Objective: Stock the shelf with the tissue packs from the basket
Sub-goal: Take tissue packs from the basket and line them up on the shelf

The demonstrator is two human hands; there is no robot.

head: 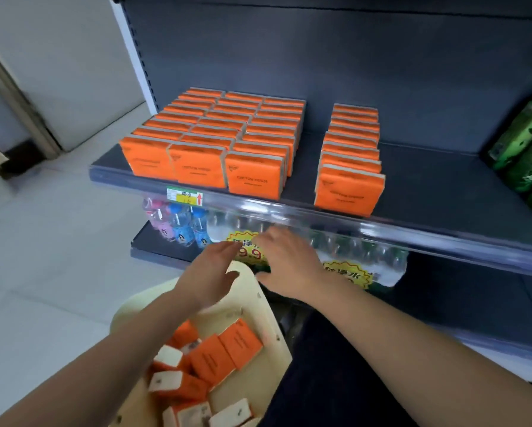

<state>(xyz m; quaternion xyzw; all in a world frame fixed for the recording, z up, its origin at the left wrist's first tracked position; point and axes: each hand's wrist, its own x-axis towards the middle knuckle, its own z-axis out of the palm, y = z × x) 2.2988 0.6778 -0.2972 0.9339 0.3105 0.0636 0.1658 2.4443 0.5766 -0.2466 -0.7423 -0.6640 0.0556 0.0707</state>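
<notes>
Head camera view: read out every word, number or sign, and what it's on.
"COTTON TISSUE": front orange tissue packs.
"9.9": yellow starburst sticker on the water bottles.
"纯净水": second starburst sticker.
Shelf price tag: red arrow, writing blurred.

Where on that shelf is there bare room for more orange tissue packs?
A narrow bare lane runs between the three tight rows of tissue packs and the single row to their right. A wider bare stretch of shelf lies between that single row and the green packs. The left end is crowded.
</notes>
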